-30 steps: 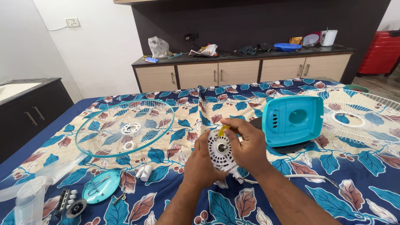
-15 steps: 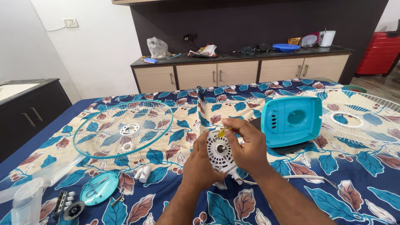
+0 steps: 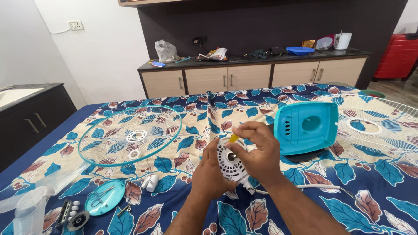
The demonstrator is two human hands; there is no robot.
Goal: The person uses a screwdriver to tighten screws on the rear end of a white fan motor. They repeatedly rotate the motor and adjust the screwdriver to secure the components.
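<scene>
In the head view, a round white slotted plastic fan motor housing (image 3: 230,163) is held upright above a bedspread printed with blue and red leaves (image 3: 183,143). It is cupped from behind and below by the left hand (image 3: 211,172), whose fingers are closed around its edge. The right hand (image 3: 257,150) is closed over the front of the housing, and a small yellow-handled tool (image 3: 234,138) is pinched between its fingertips, the tip set at the hub in the middle. A white cable (image 3: 305,187) is seen trailing from the housing across the cloth to the right.

Just beyond the right hand a turquoise plastic rear motor cover (image 3: 307,127) is stood apart from the housing. A turquoise-rimmed wire guard (image 3: 129,135) is laid flat to the left, a second white wire guard (image 3: 379,126) to the right, and a small turquoise dish (image 3: 104,198) near the left edge.

The fan is judged to be largely in pieces: guards and cover are already separate, while the work at the hub is not yet finished
</scene>
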